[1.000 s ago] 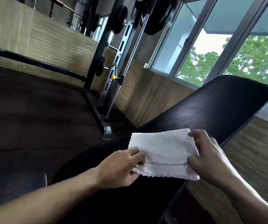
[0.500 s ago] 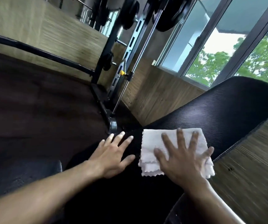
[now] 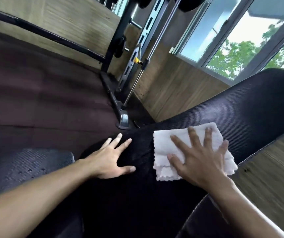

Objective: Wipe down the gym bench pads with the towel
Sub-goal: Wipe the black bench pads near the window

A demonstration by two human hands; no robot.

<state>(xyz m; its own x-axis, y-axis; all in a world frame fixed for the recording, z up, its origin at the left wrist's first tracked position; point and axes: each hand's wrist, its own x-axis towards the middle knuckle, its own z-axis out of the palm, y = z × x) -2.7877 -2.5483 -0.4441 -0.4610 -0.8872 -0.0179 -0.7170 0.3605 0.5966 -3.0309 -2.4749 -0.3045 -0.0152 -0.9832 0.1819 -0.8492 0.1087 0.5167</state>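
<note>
- Towel point(image 3: 187, 146): folded white cloth, lying flat on the pad point(image 3: 251, 109) near its right edge.
- Right hand point(image 3: 196, 160): on top of the towel, fingers straight and spread, pressing it down; nothing pinched.
- Key relation: the unwiped length of the pad runs up and to the right, ahead of the fingertips; judged, the stroke goes that way along the pad's long axis, and the right hand is the one to make it.
- Left hand point(image 3: 110, 157): fingers straight, resting flat on the pad just beside the towel, apart from it; likely bracing.
- Rack point(image 3: 120, 54) stands beyond; window point(image 3: 237, 42) at upper right.
- Change: a second ago both hands pinched the towel's edges; half a second ago both already lay flat, much as now.
</note>
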